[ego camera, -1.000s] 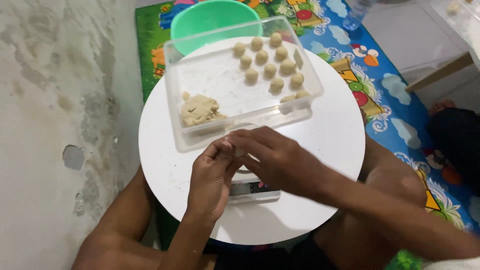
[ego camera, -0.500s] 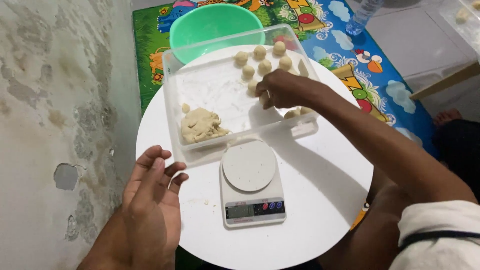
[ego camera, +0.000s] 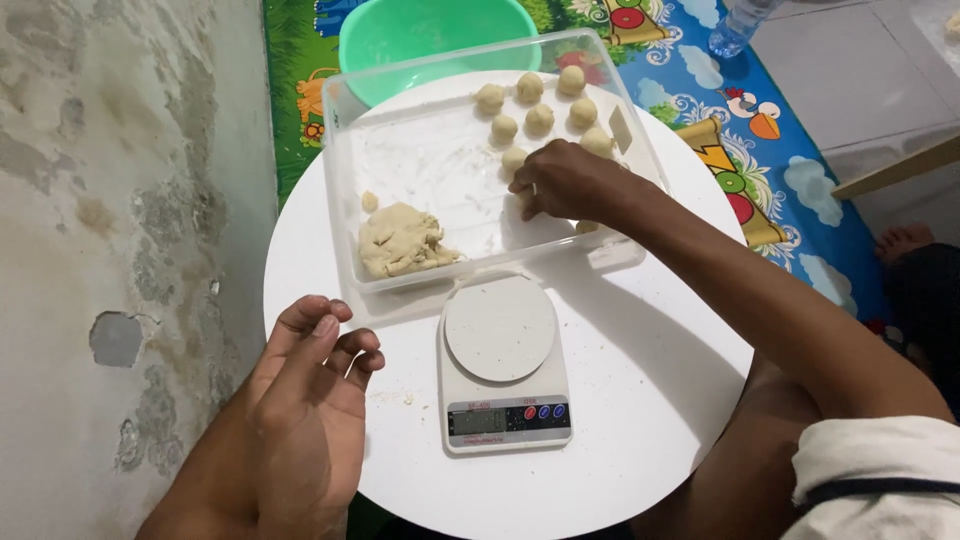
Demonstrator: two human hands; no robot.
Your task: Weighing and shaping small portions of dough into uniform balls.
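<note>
My right hand (ego camera: 568,182) reaches into a clear plastic container (ego camera: 345,190) on the round white table (ego camera: 640,400). Its fingers curl down onto the container floor, just below a group of several small dough balls (ego camera: 540,118). Whatever lies under the fingers is hidden. A lump of raw dough (ego camera: 400,242) sits in the container's near left corner, with a small bit beside it. My left hand (ego camera: 305,390) hovers palm up and empty over the table's left edge, fingers loosely apart. A white kitchen scale (ego camera: 500,365) stands between my hands, its round plate bare.
A green plastic bowl (ego camera: 420,35) sits behind the container. A colourful play mat (ego camera: 720,110) covers the floor on the right, with a plastic bottle (ego camera: 735,25) on it. A stained concrete wall (ego camera: 120,200) runs along the left. Someone's foot (ego camera: 905,240) shows at the right.
A second ago both hands were together over the scale. My right hand then reached into the container by the dough balls, and my left hand drew back to the table's left edge, open.
</note>
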